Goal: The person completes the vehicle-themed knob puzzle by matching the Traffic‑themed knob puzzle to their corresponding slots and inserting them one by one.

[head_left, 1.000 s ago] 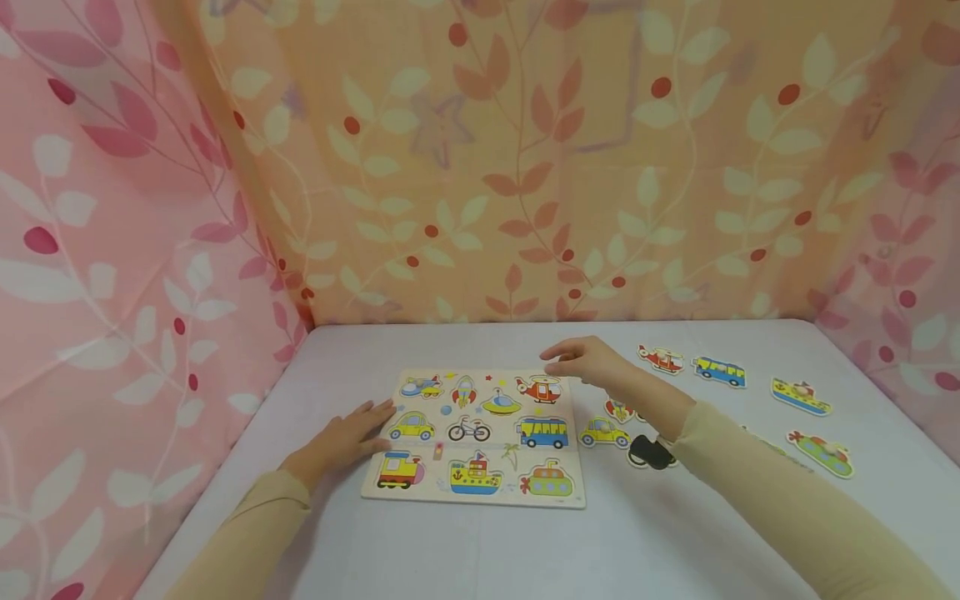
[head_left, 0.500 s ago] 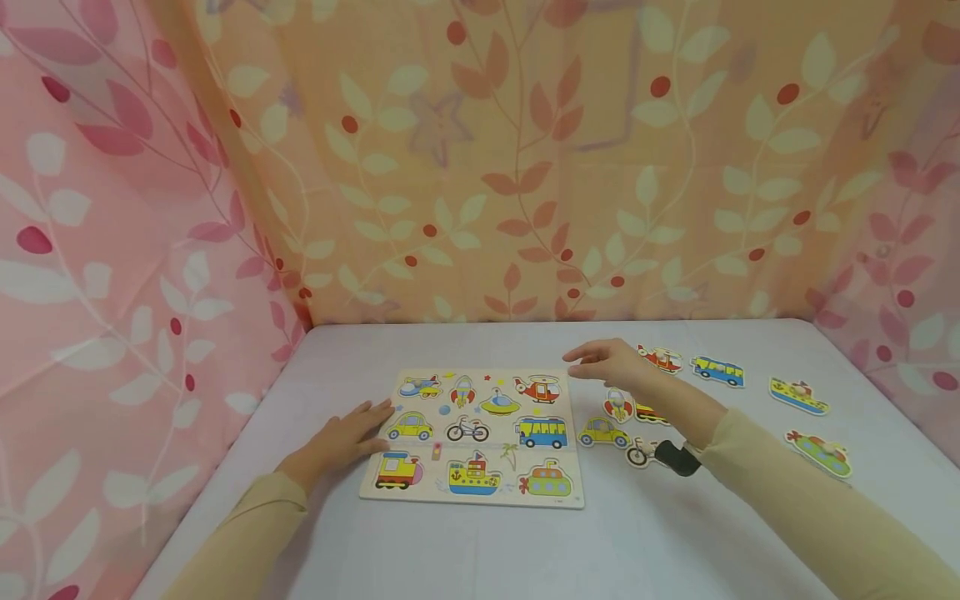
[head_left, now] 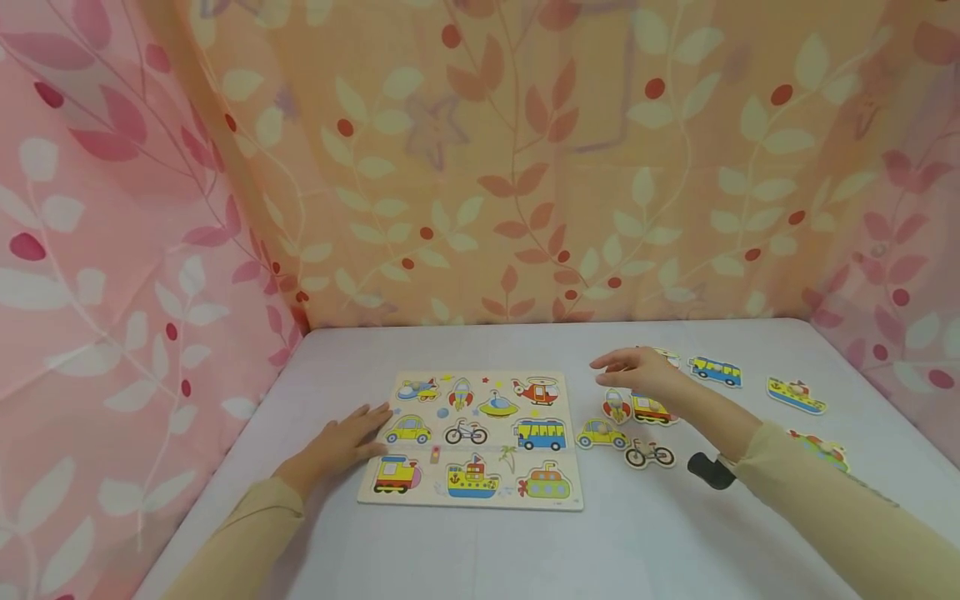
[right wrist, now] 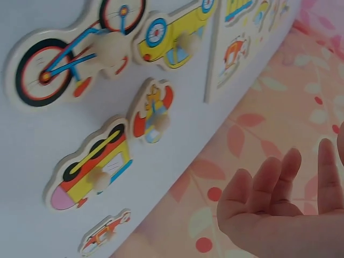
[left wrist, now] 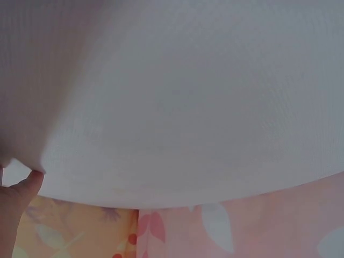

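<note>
A wooden puzzle board [head_left: 480,504] with pictures of vehicles lies flat on the table. My left hand [head_left: 337,446] rests beside its left edge, fingers spread toward it; in the left wrist view only part of that hand [left wrist: 19,207] shows at the lower left. Right of the board, my right hand [head_left: 637,371] hovers over loose pieces with nothing in its relaxed fingers. Under and near it lie a rocket piece [head_left: 617,407], a train piece [head_left: 651,409], a car piece [head_left: 600,433] and a bicycle piece [right wrist: 59,80]. A helicopter piece [right wrist: 105,232] is partly hidden by the hand in the head view.
Farther right lie a bus piece [head_left: 716,371], a ship piece [head_left: 797,394] and a submarine piece [head_left: 825,450], the last partly covered by my right sleeve. A dark object [head_left: 711,471] shows beneath the right wrist. Patterned curtains [head_left: 480,167] enclose the white table.
My right hand has moved right, away from the board's upper right corner and over the loose pieces. The bicycle and train pieces have come into view. The left hand has stayed in place.
</note>
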Demonstrator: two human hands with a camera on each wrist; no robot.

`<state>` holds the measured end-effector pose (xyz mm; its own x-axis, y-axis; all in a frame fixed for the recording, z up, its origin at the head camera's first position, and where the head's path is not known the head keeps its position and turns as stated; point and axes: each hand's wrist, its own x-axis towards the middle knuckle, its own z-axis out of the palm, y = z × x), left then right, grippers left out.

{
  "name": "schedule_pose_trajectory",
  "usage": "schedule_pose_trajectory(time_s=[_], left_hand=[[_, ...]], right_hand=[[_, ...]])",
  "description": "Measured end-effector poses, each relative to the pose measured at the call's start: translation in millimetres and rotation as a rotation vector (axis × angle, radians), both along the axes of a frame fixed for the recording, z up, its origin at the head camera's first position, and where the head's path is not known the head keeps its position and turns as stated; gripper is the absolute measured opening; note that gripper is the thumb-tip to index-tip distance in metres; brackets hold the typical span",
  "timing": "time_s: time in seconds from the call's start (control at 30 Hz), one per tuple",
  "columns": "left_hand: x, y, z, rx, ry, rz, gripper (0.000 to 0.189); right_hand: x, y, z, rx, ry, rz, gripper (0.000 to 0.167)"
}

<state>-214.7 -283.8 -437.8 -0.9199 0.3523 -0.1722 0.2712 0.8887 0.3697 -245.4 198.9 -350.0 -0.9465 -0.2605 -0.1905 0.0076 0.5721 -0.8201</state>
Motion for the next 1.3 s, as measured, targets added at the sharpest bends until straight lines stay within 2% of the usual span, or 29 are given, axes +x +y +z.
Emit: schedule_pose_trajectory(time_s=[0.5,0.77,1.0,1.3], left_hand=[[-1.2,-2.1,-2.0,-0.001,-0.004,0.013,0.074],[-2.9,-2.0,-1.1,-0.004,0.0,0.015,0.076],[-1.1,-0.6,-0.4,0.012,-0.002,0.018,0.076],[0.6,-0.3,-1.2,0.005,-0.009,0.014,0.073]], right_hand=[[-0.4,26.9,-20.4,0.015,0.061,0.049,0.046],[-3.8,37.8,-28.8,0.012,0.081,0.035,0.043],[-8.2,44.6,-37.1,0.054,0.05,0.013,0.043],[-18.0,52.3,-47.3,0.108,0.021,0.038,0.04]])
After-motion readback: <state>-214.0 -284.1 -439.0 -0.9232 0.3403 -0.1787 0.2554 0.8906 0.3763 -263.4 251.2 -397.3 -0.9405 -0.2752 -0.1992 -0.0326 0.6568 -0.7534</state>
